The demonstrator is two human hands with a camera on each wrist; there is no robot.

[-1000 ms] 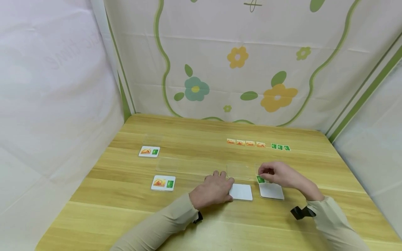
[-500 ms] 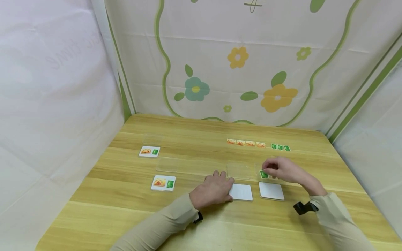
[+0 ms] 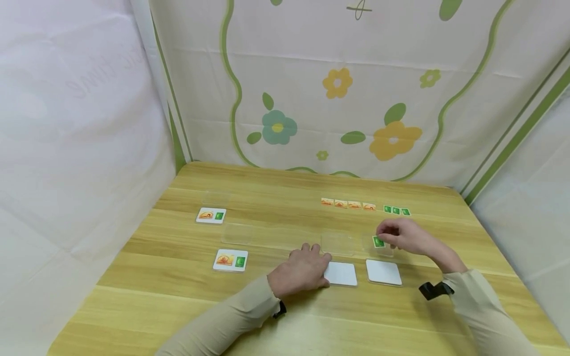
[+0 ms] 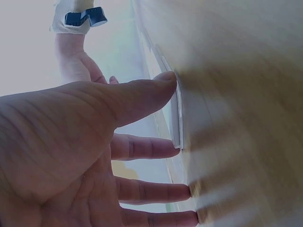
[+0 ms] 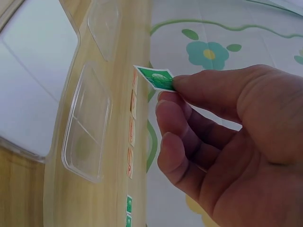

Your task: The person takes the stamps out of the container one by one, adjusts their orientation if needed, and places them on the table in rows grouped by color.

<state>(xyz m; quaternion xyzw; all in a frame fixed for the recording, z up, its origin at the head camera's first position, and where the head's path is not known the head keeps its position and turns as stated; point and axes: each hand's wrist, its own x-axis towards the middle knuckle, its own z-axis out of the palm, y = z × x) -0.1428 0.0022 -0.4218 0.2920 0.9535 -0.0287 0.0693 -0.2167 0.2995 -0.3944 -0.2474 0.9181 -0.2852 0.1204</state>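
My right hand pinches a small green stamp with a white border between thumb and index finger, raised above a clear lid. In front of it lies a blank white card in a clear case. My left hand rests on the table, fingers spread and nearly straight. Its thumb and index finger touch the left edge of a second blank white card in a clear case. The left wrist view shows those fingertips against the case's edge.
At the back lie a row of several orange stamps and three green stamps. Two white cards with an orange and a green picture, one nearer and one farther, lie at the left. Other clear lids lie behind the cards.
My right hand has moved back and slightly right with the green stamp, away from over the right white card to above the clear lid. The left hand stays in place.
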